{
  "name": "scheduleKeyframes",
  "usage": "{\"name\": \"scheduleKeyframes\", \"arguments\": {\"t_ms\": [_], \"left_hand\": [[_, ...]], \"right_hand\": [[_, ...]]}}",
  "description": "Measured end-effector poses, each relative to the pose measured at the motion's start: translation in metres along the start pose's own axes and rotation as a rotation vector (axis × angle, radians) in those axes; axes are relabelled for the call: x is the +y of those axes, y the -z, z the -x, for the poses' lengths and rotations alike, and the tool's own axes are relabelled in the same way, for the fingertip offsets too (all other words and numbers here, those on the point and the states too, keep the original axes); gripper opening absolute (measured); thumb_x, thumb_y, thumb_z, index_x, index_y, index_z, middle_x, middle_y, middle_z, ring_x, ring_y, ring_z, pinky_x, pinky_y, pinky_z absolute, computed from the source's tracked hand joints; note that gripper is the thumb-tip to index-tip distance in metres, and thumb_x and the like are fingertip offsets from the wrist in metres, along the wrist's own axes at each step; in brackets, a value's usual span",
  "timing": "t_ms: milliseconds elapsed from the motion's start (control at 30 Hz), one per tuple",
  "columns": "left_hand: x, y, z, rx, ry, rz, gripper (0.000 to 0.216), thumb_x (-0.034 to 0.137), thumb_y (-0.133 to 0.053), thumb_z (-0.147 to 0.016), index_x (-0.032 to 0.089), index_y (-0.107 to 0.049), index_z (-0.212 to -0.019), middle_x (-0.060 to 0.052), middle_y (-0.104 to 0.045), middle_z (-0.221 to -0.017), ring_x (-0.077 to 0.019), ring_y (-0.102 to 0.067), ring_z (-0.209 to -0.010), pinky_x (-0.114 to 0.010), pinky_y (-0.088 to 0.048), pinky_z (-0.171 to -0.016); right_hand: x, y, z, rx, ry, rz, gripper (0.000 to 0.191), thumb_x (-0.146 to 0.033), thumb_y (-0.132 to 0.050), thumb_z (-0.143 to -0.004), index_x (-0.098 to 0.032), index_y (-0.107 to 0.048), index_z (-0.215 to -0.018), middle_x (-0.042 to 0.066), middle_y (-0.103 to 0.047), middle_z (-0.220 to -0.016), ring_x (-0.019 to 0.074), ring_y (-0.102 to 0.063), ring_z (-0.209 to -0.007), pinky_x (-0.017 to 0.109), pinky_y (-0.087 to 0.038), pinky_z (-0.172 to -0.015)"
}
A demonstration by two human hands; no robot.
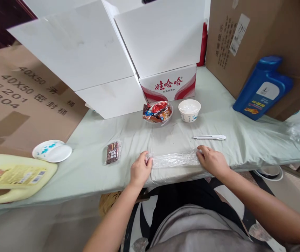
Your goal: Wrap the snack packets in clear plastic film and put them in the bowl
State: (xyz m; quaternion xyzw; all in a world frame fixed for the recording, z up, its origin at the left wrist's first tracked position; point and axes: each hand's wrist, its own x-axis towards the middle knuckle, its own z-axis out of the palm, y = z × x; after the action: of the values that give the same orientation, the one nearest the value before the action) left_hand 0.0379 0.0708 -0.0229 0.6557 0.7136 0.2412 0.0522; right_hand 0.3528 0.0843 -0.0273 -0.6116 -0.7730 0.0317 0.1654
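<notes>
A strip of clear plastic wrap stretches crosswise near the table's front edge, wrinkled along its length. My left hand pinches its left end, where some film is bunched by the fingers. At the opposite end, my right hand has its thumb and fingers closed on the film. Just beyond the right hand lies a white utility knife. A small wrapped brown packet marked COCOA rests to the left of my left hand.
Behind the wrap stand a bowl of wrapped snacks and a white paper cup. White boxes rise at the back. A blue bottle is at right; a yellow jug and a tipped paper bowl are at left.
</notes>
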Motion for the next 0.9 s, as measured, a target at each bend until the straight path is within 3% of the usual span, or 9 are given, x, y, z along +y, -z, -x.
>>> {"name": "scheduleKeyframes", "arguments": {"t_ms": [133, 233, 333, 467, 567, 667, 767, 900], "left_hand": [[0.003, 0.005, 0.001, 0.162, -0.083, -0.053, 0.033, 0.033, -0.055, -0.087, 0.016, -0.059, -0.115, -0.008, -0.066, -0.088, -0.0229, -0.065, -0.081, -0.034, -0.051, -0.074], [0.019, 0.012, 0.007, 0.306, -0.288, -0.100, 0.026, 0.031, -0.051, -0.091, 0.014, -0.062, -0.106, -0.015, -0.064, -0.101, -0.0277, -0.062, -0.097, -0.040, -0.049, -0.086], [0.042, 0.008, 0.021, 0.169, -0.492, -0.084, 0.026, 0.027, -0.046, -0.095, 0.018, -0.062, -0.113, -0.014, -0.065, -0.111, -0.0282, -0.059, -0.109, -0.043, -0.047, -0.095], [0.060, -0.014, 0.039, -0.078, -0.553, -0.149, 0.054, 0.039, -0.046, -0.096, 0.018, -0.038, -0.145, -0.016, -0.045, -0.147, -0.0349, -0.038, -0.138, -0.054, -0.035, -0.109], [0.056, -0.025, 0.043, -0.202, -0.530, -0.230, 0.069, 0.051, -0.048, -0.093, 0.021, -0.029, -0.152, -0.015, -0.031, -0.157, -0.0406, -0.023, -0.145, -0.065, -0.022, -0.112], [0.049, -0.024, 0.040, -0.249, -0.524, -0.275, 0.069, 0.056, -0.045, -0.093, 0.025, -0.028, -0.152, -0.013, -0.028, -0.159, -0.0399, -0.019, -0.146, -0.066, -0.020, -0.112], [0.048, -0.017, 0.035, -0.243, -0.569, -0.299, 0.063, 0.053, -0.044, -0.094, 0.027, -0.032, -0.151, -0.011, -0.031, -0.157, -0.0374, -0.022, -0.145, -0.062, -0.021, -0.113], [0.058, -0.009, 0.030, -0.094, -0.509, -0.270, 0.037, 0.034, -0.046, -0.096, 0.026, -0.058, -0.130, -0.014, -0.049, -0.139, -0.0356, -0.043, -0.129, -0.056, -0.037, -0.103]], "right_hand": [[-0.004, 0.013, -0.001, 0.010, 0.014, 0.078, 0.027, -0.032, -0.046, -0.095, -0.016, -0.062, -0.111, 0.011, -0.071, -0.091, 0.0238, -0.066, -0.071, 0.031, -0.042, -0.058], [-0.015, 0.027, 0.001, 0.168, 0.127, 0.098, 0.027, -0.032, -0.051, -0.094, -0.016, -0.063, -0.113, 0.016, -0.068, -0.107, 0.0317, -0.062, -0.100, 0.041, -0.047, -0.081], [-0.032, 0.029, 0.004, 0.244, 0.330, 0.020, 0.033, -0.034, -0.051, -0.095, -0.016, -0.062, -0.120, 0.017, -0.061, -0.128, 0.0347, -0.046, -0.129, 0.052, -0.034, -0.105], [-0.047, 0.004, 0.002, 0.080, 0.628, -0.066, 0.067, -0.058, -0.051, -0.091, -0.012, -0.048, -0.141, 0.017, -0.048, -0.146, 0.0331, -0.030, -0.142, 0.053, -0.023, -0.115], [-0.040, -0.015, 0.000, -0.014, 0.567, -0.007, 0.098, -0.078, -0.048, -0.080, -0.006, -0.041, -0.145, 0.023, -0.041, -0.149, 0.0387, -0.026, -0.142, 0.056, -0.023, -0.113], [-0.023, -0.016, 0.005, -0.035, 0.413, 0.079, 0.105, -0.082, -0.050, -0.074, -0.004, -0.041, -0.145, 0.024, -0.038, -0.150, 0.0426, -0.024, -0.142, 0.059, -0.021, -0.112], [-0.002, -0.005, 0.020, -0.016, 0.345, 0.119, 0.090, -0.067, -0.062, -0.078, -0.007, -0.044, -0.143, 0.021, -0.041, -0.150, 0.0398, -0.030, -0.139, 0.056, -0.025, -0.108], [0.020, 0.011, 0.050, 0.083, 0.382, 0.062, 0.037, -0.022, -0.055, -0.092, -0.017, -0.058, -0.128, 0.012, -0.060, -0.133, 0.0275, -0.053, -0.116, 0.043, -0.036, -0.094]]}}
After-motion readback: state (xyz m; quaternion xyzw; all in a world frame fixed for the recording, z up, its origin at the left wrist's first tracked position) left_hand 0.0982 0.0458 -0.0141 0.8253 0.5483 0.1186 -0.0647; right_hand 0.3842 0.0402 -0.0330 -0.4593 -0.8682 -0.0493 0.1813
